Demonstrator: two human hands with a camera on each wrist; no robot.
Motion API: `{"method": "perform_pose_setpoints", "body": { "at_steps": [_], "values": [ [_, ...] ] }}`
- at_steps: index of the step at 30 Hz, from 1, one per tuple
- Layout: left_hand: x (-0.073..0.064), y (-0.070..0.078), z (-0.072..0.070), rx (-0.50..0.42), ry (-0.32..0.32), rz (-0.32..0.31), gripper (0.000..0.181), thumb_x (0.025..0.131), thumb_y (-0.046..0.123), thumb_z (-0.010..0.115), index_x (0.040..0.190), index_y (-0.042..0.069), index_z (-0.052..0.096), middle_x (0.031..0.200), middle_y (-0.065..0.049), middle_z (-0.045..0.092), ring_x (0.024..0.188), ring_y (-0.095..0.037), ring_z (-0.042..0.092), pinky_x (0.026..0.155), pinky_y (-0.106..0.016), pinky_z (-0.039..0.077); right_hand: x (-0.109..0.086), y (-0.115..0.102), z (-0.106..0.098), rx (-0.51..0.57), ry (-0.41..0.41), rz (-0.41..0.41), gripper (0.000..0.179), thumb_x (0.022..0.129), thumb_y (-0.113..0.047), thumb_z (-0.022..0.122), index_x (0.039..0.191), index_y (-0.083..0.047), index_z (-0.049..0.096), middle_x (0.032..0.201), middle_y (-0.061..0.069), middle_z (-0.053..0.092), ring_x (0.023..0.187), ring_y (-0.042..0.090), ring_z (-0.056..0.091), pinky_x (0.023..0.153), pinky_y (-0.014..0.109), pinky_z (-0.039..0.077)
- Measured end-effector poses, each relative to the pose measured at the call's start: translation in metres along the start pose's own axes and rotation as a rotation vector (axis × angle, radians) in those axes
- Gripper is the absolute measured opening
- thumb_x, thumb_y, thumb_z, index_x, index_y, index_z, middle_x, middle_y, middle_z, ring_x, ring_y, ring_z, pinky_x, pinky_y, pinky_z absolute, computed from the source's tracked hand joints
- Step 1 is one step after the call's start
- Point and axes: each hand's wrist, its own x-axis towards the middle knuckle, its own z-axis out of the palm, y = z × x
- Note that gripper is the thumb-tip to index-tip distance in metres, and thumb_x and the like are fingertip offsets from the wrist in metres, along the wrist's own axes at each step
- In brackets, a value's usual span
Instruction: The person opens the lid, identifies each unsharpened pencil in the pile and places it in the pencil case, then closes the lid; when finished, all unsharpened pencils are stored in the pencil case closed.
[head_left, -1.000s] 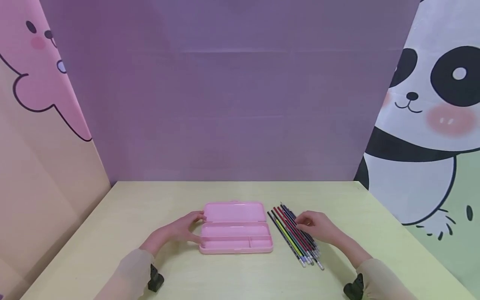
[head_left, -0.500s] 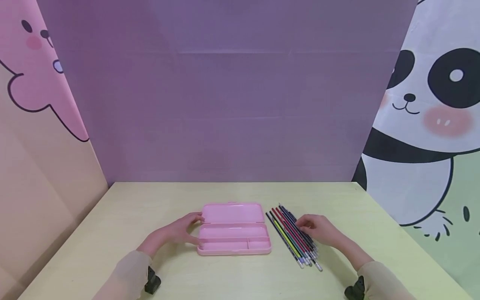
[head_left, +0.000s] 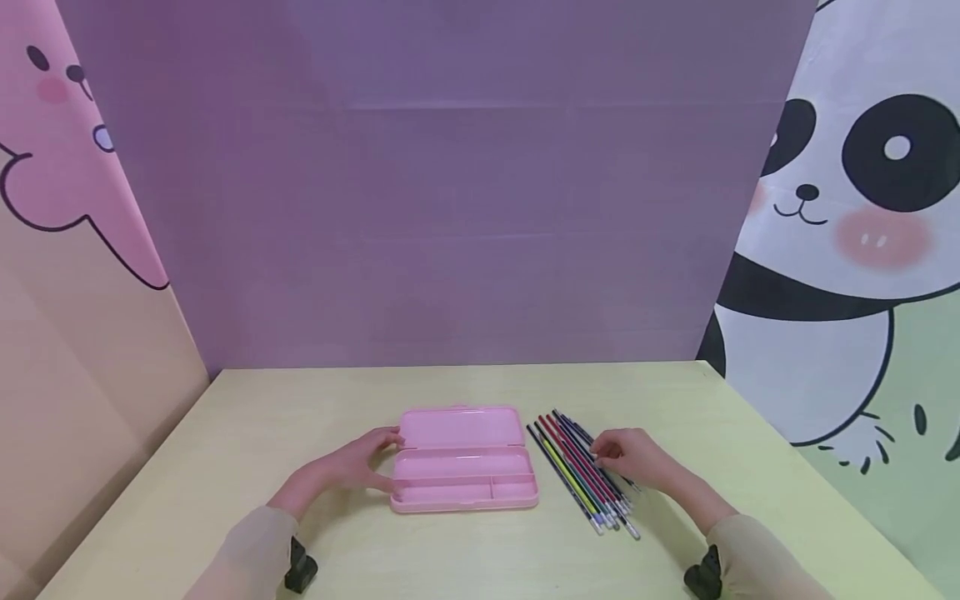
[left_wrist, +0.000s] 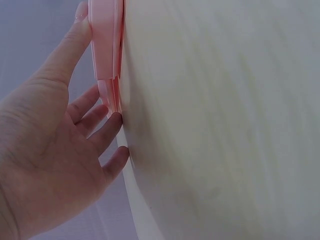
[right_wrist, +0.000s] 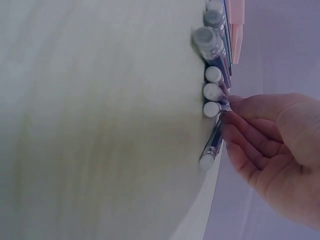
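A pink pencil case (head_left: 516, 492) lies unfolded on the table, its lid (head_left: 461, 427) laid back on the far side. My left hand (head_left: 348, 467) touches its left side with thumb and fingers spread, thumb at the near compartment part and fingertips by the lid's edge. To the right of the case lies a slanting bunch of pencils (head_left: 573, 471), red, yellow and dark ones, white eraser ends toward me. My right hand (head_left: 633, 457) pinches a dark pencil (right_wrist: 212, 147) between thumb and fingertips at the bunch's right side; its eraser end sits apart from the others.
The pale wooden table (head_left: 450, 567) bears the case and pencils. Behind it stands a purple backdrop (head_left: 450, 208). A panda print (head_left: 817, 358) covers the right wall, and a pink cartoon print (head_left: 60, 175) the left. Black cameras sit on both wrists.
The eraser end of the pinched pencil has swung out to the right, away from the bunch. My left hand stays at the case. The whole view has shifted slightly.
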Motion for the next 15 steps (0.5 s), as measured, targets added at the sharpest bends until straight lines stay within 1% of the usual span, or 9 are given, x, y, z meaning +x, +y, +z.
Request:
{"method": "perform_pose_setpoints", "body": {
  "at_steps": [6, 12, 15],
  "values": [
    [0.0008, -0.0005, -0.0007, -0.012, 0.005, 0.018, 0.072, 0.072, 0.031, 0.081, 0.129, 0.002, 0.047, 0.151, -0.024, 0.024, 0.136, -0.045, 0.026, 0.114, -0.057, 0.018, 0.0019, -0.0024, -0.0023, -0.032, 0.013, 0.028, 0.008, 0.082, -0.007, 0.068, 0.089, -0.004, 0.065, 0.081, -0.001, 0.065, 0.071, 0.008, 0.054, 0.062, 0.022, 0.049],
    [-0.0014, 0.0023, -0.0011, -0.015, 0.005, 0.014, 0.071, 0.073, 0.03, 0.081, 0.129, 0.002, 0.046, 0.151, -0.025, 0.024, 0.136, -0.046, 0.026, 0.114, -0.058, 0.018, 0.0005, -0.0029, 0.0001, -0.044, 0.017, 0.118, 0.007, 0.081, -0.007, 0.069, 0.088, -0.005, 0.067, 0.078, -0.001, 0.063, 0.07, 0.011, 0.051, 0.061, 0.024, 0.047],
    [-0.0023, 0.0046, -0.0009, -0.015, 0.004, 0.009, 0.071, 0.073, 0.029, 0.08, 0.129, 0.002, 0.046, 0.151, -0.024, 0.023, 0.136, -0.046, 0.026, 0.114, -0.058, 0.018, 0.0001, -0.0003, 0.0031, -0.066, 0.023, 0.137, 0.006, 0.081, -0.008, 0.069, 0.086, -0.005, 0.067, 0.077, -0.001, 0.063, 0.069, 0.012, 0.051, 0.062, 0.026, 0.047]
  ]
}}
